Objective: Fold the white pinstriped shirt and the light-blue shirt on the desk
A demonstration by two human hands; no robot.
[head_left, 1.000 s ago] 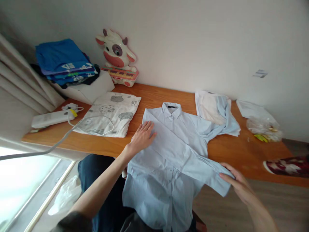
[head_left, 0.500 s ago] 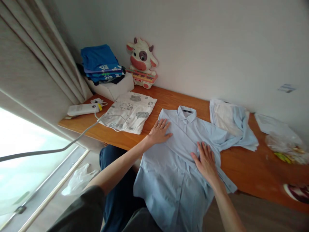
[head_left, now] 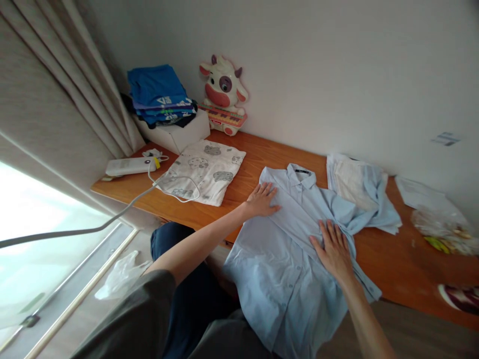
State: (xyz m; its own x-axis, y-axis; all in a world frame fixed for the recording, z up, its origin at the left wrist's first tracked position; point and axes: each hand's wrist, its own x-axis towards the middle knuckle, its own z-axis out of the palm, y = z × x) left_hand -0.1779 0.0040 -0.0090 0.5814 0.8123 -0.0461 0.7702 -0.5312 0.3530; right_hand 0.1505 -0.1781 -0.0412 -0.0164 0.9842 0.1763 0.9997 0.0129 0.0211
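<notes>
A light blue shirt (head_left: 288, 249) lies face up on the wooden desk (head_left: 396, 264), collar toward the far wall, its lower part hanging over the near edge above the person's lap. The left hand (head_left: 262, 200) rests flat on the shirt's left shoulder, fingers spread and holding nothing, and the right hand (head_left: 334, 247) lies palm down on the shirt's right side, also spread and empty, just near of where a sleeve is folded across the front. To the right of the collar sits a rumpled pale blue and white garment (head_left: 359, 192), touching the shirt's sleeve. To the left lies a folded white cloth with grey animal prints (head_left: 204, 171), with a white cable (head_left: 123, 212) looped over its near corner (the cable runs off toward the window on the left). Farther left is a white power strip (head_left: 129, 166), and behind it a white box (head_left: 175, 137) bearing a stack of blue clothes (head_left: 159, 94). A cow-shaped toy keyboard (head_left: 223, 94) leans on the far wall. At the far right a clear plastic bag (head_left: 443, 228) lies on the desk
</notes>
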